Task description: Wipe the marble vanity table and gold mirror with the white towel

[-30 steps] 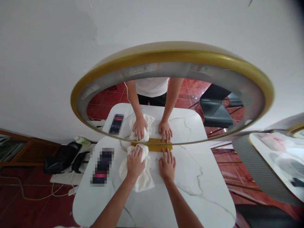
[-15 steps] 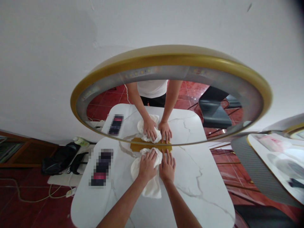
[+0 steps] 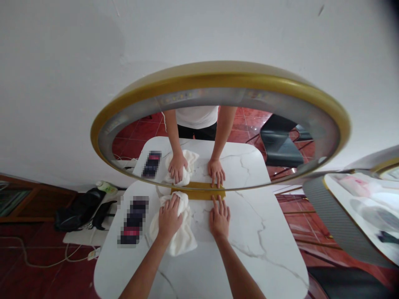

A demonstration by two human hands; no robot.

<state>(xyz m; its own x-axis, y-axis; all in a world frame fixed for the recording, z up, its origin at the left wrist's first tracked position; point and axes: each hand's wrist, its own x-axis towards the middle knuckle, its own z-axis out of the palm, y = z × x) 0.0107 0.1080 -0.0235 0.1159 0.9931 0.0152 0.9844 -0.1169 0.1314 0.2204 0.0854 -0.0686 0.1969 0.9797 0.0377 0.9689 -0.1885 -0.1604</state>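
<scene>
My left hand (image 3: 170, 219) presses down on a crumpled white cloth (image 3: 184, 237), its fingers bent over the bunched far end. The rest of the cloth spreads loosely toward me over the white marbled tabletop (image 3: 262, 257). Farther right, my right hand (image 3: 220, 219) lies palm down with fingers spread and holds nothing. Its fingertips touch the gold base plate (image 3: 199, 194) at the foot of a round gold-framed mirror (image 3: 230, 79). Both hands and the cloth show again as reflections in the glass.
A pixelated dark item (image 3: 134, 220) lies on the table's left side. Beyond that edge are a black bag (image 3: 79, 209), a pale bottle (image 3: 107, 187) and cables on the floor. At right stand another white table (image 3: 358, 207) and a black chair seat (image 3: 346, 282).
My left hand has slid left with the cloth, away from my right hand, uncovering tabletop and part of the gold base. My right hand has stayed in place.
</scene>
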